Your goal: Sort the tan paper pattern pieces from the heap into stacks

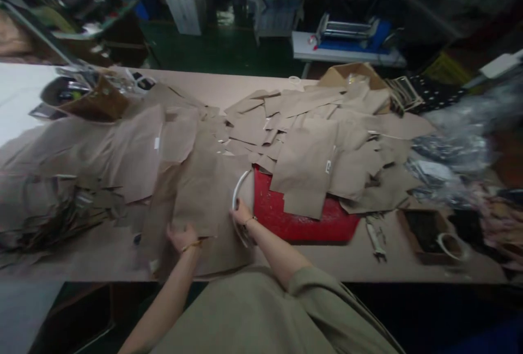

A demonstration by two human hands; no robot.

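My left hand (182,237) is at the lower left corner of a brown-grey fabric panel (198,190), its thumb over the cloth; the fingertips are blurred. This panel lies partly over another fabric piece (235,250) of the same colour. Closed on a thin, white, curved strip (236,190), my right hand (244,215) rests above that lower piece. The strip bows to the left, and the hand hides its middle. A red board (302,223) lies just right of my right hand, partly covered by cut fabric pieces (306,163), some bearing small white tags.
More fabric pieces (134,152) spread left, beside a dark, crumpled heap (53,212). Brown boxes (98,98) (347,73) stand at the back. To the right lie a small tool (376,238), a shallow tray (423,256), a white ring (453,246) and clear plastic bags (453,147).
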